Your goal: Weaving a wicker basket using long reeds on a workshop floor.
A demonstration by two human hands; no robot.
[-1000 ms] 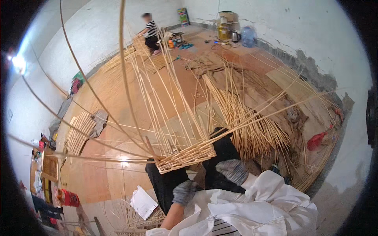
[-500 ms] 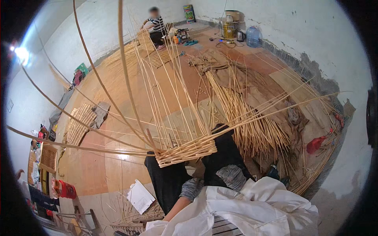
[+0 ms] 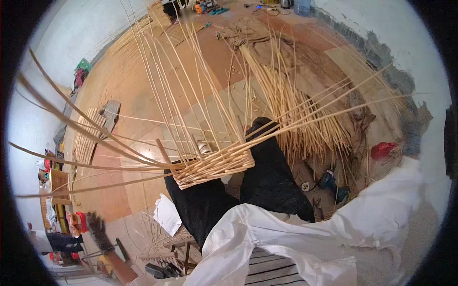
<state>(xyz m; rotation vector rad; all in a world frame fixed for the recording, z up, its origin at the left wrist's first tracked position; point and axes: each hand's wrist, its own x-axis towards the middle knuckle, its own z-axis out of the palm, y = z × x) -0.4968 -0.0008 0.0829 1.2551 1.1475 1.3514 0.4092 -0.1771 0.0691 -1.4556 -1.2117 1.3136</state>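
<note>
A partly woven wicker basket [image 3: 217, 168] rests across my black-trousered knees, its tall pale stakes rising and leaning away from me. Thicker brown rods [image 3: 102, 136] fan out from its left end, and long thin canes [image 3: 329, 109] reach out to the right. My left hand [image 3: 98, 232], in a grey knitted glove, is off at the lower left, away from the basket. Its fingers look spread, and I see nothing in them. The right arm, in a white sleeve [image 3: 377, 205], stretches out to the right; its hand does not show.
A large bundle of canes [image 3: 310, 133] lies on brown cloth at the right. A power drill [image 3: 333, 186] sits beside my right knee, near a red bag [image 3: 383, 150]. White paper [image 3: 167, 214] lies left of my legs. A woven mat [image 3: 89, 136] is farther left.
Both gloved hands have left my lap. The left has swung out to the lower left, and the right arm has gone right, its hand out of sight. The view has tilted down.
</note>
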